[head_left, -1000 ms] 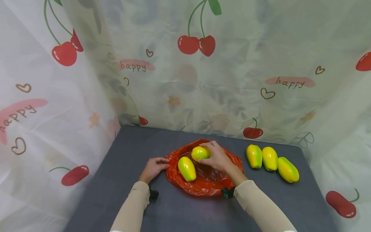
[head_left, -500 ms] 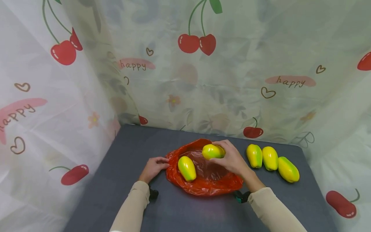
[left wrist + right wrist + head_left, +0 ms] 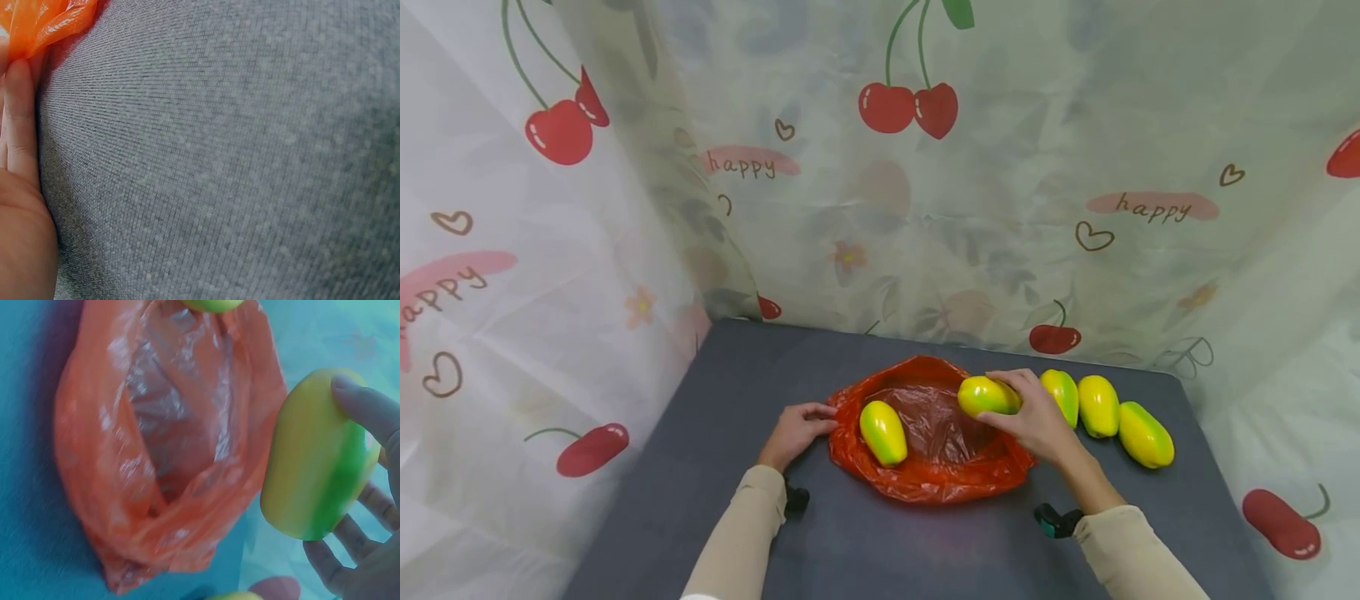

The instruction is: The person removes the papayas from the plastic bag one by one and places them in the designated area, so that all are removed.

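A red plastic bag [image 3: 925, 487] lies on the table with its mouth spread wide. My left hand [image 3: 793, 433] pinches its left rim; in the left wrist view the bag's edge [image 3: 53, 28] meets the fingertips. Inside the bag, toward the left, rests a yellow-green papaya [image 3: 883, 433]. My right hand [image 3: 1037, 421] grips another papaya [image 3: 985, 397] by its sides, over the bag's right rim. The right wrist view shows this held papaya [image 3: 312, 456] between thumb and fingers, beside the open bag [image 3: 94, 444].
Several things stand nearby: three more papayas [image 3: 1098, 407] sit in a row on the right of the dark grey table [image 3: 880, 550], the leftmost partly behind my right hand. A cherry-print curtain [image 3: 880, 225] encloses the table's back and sides.
My right hand has moved rightward with the papaya, from over the middle of the bag to its right rim. My left hand and the papaya inside the bag have stayed in place.
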A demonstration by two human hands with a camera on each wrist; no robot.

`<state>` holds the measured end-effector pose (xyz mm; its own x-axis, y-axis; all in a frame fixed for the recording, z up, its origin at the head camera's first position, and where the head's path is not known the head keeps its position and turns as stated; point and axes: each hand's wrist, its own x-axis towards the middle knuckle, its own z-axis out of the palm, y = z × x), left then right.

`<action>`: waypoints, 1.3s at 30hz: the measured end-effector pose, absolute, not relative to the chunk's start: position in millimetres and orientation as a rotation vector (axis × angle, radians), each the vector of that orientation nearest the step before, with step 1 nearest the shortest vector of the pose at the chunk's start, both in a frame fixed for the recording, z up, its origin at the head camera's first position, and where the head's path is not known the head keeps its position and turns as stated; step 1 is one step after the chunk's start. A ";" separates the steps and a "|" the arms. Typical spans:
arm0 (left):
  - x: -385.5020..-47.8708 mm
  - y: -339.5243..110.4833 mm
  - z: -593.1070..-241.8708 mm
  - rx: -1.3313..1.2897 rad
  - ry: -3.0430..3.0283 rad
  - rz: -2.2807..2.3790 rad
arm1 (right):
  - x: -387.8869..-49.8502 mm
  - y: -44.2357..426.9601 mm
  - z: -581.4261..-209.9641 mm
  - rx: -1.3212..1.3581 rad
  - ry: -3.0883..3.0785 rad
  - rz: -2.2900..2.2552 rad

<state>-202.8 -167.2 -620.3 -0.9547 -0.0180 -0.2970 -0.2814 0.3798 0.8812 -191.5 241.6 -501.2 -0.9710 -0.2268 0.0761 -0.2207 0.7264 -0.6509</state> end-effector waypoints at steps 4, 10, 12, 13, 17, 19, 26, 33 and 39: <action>-201.1 -166.4 -618.7 -0.256 2.400 1.613 | -187.0 255.0 -504.4 -0.360 2.921 -1.085; -199.1 -167.0 -619.5 -0.273 2.382 1.615 | -180.3 276.4 -511.7 -0.296 2.924 -1.080; -199.2 -167.6 -620.0 -0.268 2.377 1.619 | -177.5 283.1 -513.7 -0.263 2.923 -1.076; -199.5 -168.0 -620.3 -0.265 2.371 1.624 | -175.9 286.5 -514.4 -0.250 2.925 -1.075; -200.8 -169.4 -620.6 -0.253 2.360 1.626 | -168.9 299.7 -516.1 -0.193 2.932 -1.070; -201.4 -169.8 -620.6 -0.258 2.355 1.628 | -165.5 305.8 -516.3 -0.160 2.932 -1.065; -202.4 -169.1 -620.8 -0.256 2.373 1.625 | -155.4 324.4 -521.9 -0.058 2.928 -1.043; -201.8 -168.3 -619.3 -0.262 2.367 1.621 | -145.6 337.4 -535.1 -0.001 2.936 -1.027; -201.5 -167.9 -618.4 -0.268 2.377 1.611 | -140.1 344.9 -549.4 0.031 2.950 -0.980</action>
<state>-201.5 -167.9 -618.4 -0.9500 -0.0079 -0.3121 -0.2929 0.3690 0.8821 -140.1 344.9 -549.4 -0.9993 0.0085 -0.0375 0.0293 0.8011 -0.5979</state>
